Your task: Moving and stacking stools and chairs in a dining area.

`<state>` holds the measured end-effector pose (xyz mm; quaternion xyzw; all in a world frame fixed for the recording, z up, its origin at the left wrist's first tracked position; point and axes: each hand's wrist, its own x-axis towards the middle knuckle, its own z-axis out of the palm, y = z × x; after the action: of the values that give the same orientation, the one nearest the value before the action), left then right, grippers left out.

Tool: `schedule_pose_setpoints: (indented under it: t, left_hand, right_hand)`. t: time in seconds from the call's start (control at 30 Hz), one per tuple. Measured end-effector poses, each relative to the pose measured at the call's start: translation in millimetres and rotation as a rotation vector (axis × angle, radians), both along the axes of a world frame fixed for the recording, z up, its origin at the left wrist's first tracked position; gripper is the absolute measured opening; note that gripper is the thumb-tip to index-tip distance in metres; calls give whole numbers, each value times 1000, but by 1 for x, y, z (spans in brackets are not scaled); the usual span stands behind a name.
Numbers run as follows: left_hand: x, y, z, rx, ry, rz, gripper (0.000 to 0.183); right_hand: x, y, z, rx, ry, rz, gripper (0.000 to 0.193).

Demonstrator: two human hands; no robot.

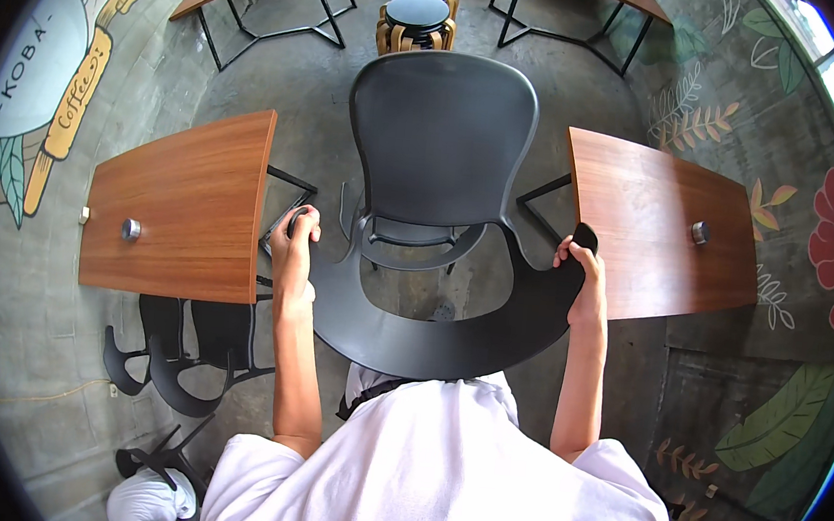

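A black plastic armchair (441, 135) is in front of me, close to my body. Its broad smooth panel is on the far side, and a curved band with a large opening lies nearest my waist. My left hand (296, 241) is wrapped round the left armrest's end. Fingers of my right hand (585, 266) close round the right armrest, whose dark tip sticks up above the thumb. Through the opening, curved dark parts and thin legs show below; whether they belong to this chair or another, I cannot tell.
Wooden tables stand at left (181, 203) and right (650, 230), close to my hands. More black chairs (220, 333) are below the left table. Stacked round stools (417, 16) and two further tables are at the back. Another person in white (151, 502) is at the lower left beside a dark chair.
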<state>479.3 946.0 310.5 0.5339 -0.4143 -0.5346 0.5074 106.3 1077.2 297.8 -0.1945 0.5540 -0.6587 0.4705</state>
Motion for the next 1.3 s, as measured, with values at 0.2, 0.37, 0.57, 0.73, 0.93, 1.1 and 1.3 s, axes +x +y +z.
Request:
schedule_pose_setpoints:
  t: [0.2,0.37,0.57,0.73,0.93,1.1,1.3]
  left_hand:
    - [-12,-40,5,43,127,28,22]
    - [-17,-73,19,164,280,21,22]
    - [-16,-113,22,148,254,-25,27]
    - [-7,-140,33,164,321,-23,24]
    - [4,-166,32,217,271,-12,30]
    - [11,-182,7,324,333,9,30]
    - [14,-187,-24,435,363,17,29]
  right_hand:
    - [-20,-54,14,59,35,83,20]
    - [-28,-90,28,86,23,95,19]
    - [-22,-127,39,101,16,62,16]
    - [-8,-149,44,126,33,35,18]
    - [-5,-169,24,198,-10,70,20]
    - [-2,-188,17,280,-108,50,22]
    - [-11,-197,-9,392,-155,72,23]
